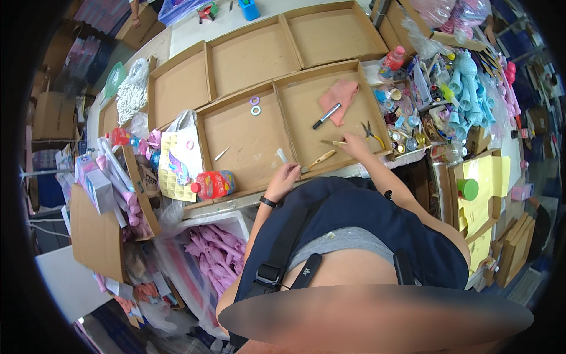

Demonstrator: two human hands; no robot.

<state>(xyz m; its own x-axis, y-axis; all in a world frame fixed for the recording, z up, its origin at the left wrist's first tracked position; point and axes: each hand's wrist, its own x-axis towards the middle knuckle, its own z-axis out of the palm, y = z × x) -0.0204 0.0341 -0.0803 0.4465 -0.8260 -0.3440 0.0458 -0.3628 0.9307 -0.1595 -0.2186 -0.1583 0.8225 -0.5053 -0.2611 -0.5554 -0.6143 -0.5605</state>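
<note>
My left hand point(287, 176) is closed near the front edge of the cardboard tray point(236, 154); what its fingers grip is hidden. A small white piece point(282, 155) shows just beyond them, and a wooden-handled tool point(321, 159) lies slantwise close to the fingertips. My right hand point(354, 146) pinches a thin, stick-like tool point(333, 142) that points left over the tray's right compartment. Beside that hand lie yellow-handled pliers point(372, 135). A black-capped marker point(327, 116) rests on a pink cloth point(343, 97) farther back.
Two rolls of tape, one purple point(254, 100) and one pale green point(256, 110), lie in the left compartment with a thin white pen-like tool point(221, 153). A red bottle point(213, 184) lies left. Small paint pots point(401, 144) and blue figures point(466, 88) crowd the right; pink figures point(218, 251) fill a crate.
</note>
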